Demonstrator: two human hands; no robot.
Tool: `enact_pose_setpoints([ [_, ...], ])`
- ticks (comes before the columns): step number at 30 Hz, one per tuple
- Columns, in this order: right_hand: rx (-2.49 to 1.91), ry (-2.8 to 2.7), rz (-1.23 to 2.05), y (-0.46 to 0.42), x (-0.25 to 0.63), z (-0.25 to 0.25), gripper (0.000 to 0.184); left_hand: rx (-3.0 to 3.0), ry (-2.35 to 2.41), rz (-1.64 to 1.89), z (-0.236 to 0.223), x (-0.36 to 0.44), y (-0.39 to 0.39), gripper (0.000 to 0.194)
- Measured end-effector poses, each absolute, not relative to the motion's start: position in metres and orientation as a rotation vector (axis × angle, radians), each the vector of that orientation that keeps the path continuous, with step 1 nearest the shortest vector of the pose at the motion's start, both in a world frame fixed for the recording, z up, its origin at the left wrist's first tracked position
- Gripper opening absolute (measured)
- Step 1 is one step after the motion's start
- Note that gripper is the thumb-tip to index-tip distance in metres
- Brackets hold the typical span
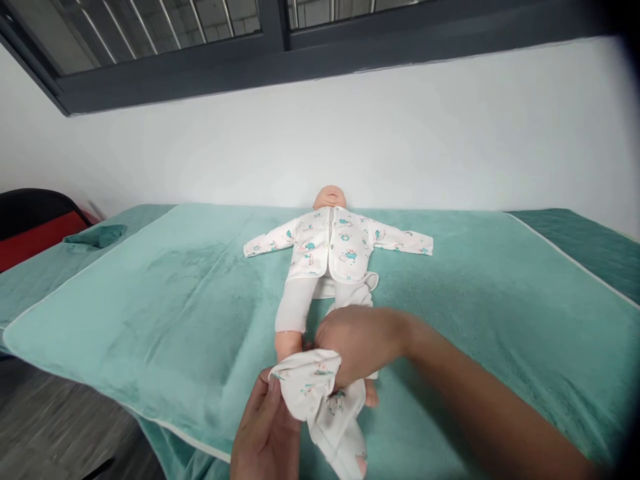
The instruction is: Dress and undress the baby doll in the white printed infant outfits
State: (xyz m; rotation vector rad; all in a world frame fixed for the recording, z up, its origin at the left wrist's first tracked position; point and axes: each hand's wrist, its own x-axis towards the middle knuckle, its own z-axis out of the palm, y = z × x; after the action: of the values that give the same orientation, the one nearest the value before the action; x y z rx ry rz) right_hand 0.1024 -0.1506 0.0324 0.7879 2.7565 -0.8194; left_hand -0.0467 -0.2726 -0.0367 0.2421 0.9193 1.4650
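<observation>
A baby doll [327,250] lies on its back on a teal blanket [175,293], head toward the wall, arms spread. It wears a white printed button-up top and white leggings. My left hand [265,433] pinches the edge of a pair of white printed baby trousers [323,407] at the doll's feet. My right hand [357,340] is closed on the same trousers from above, over the doll's lower legs. One bare foot [371,395] shows beside the cloth.
The blanket covers a bed against a white wall under a dark-framed window [280,47]. A folded teal cloth [97,235] lies at the far left, near a red and black object [30,227]. Dark floor [55,427] shows lower left.
</observation>
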Motion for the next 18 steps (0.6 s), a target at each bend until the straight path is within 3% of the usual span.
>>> enact_pose_setpoints([
  [7,0.793,2.945,-0.87,-0.143,0.108,0.022,0.03,0.315,1.053,1.491,-0.037,-0.044,-0.271,0.03],
  [14,0.913,3.009,-1.228,-0.136,0.11,0.023,0.018,0.66,1.533,1.559,-0.04,-0.054,-0.258,0.042],
  [18,0.872,2.943,-1.366,-0.132,0.113,0.024,0.01,0.898,1.732,1.511,-0.044,-0.062,-0.246,0.038],
])
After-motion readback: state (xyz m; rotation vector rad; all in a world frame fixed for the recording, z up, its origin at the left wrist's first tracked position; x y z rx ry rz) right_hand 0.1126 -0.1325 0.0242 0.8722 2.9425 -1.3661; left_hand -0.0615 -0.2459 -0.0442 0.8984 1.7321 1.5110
